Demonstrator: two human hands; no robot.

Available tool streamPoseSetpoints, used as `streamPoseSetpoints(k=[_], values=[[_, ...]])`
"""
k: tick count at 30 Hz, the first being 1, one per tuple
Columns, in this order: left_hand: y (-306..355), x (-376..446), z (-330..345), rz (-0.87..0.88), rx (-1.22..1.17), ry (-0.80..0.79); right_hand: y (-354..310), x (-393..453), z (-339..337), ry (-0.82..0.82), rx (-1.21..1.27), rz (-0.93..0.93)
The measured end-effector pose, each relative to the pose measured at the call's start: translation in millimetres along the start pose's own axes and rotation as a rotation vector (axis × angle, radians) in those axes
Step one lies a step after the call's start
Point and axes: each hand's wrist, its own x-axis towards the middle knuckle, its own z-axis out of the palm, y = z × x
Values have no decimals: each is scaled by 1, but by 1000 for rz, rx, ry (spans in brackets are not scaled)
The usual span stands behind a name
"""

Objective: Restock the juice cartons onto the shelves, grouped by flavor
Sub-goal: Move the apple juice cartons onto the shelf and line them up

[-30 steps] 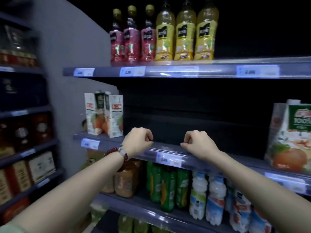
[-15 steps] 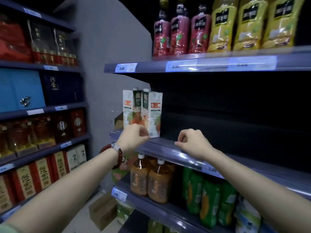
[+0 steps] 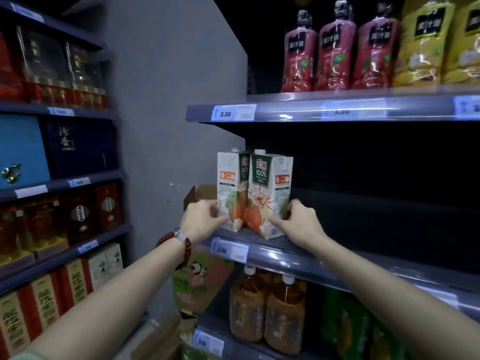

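White-and-green juice cartons, two of them, stand upright and touching at the far-left end of the middle shelf, each printed "100%" with orange fruit artwork. Left carton sits just beside the grey side panel; right carton is angled corner-forward, near the shelf's front edge.

Left hand: fingers curled, fingertips gripping the lower left edge of the left carton. Red bead bracelet on that wrist.

Right hand: fingers curled round the lower right side of the right carton, thumb lying along its front face near the base.

Price tag reading 3.30 is clipped to the shelf edge just below the cartons. The shelf to the right of the cartons is dark; contents cannot be made out.

Upper shelf: red juice bottles to the left, yellow juice bottles to the right, upright in a row.

Lower shelf: amber tea bottles left, green bottles right of them.

Far-left shelving unit holds boxed goods, among them a blue box.
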Motion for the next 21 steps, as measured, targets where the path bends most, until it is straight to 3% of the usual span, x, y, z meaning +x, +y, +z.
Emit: streamPoseSetpoints(k=[9,12,15,21], values=[[22,48,39,-137,-596,23,-21,33,38,236,363,184],[23,51,51,-178,-628,108,-20,35,40,336,385,168],[18,53,51,-193,-641,149,-12,34,34,343,474,119],[30,37,52,-59,-791,82,16,19,-3,273,575,89]])
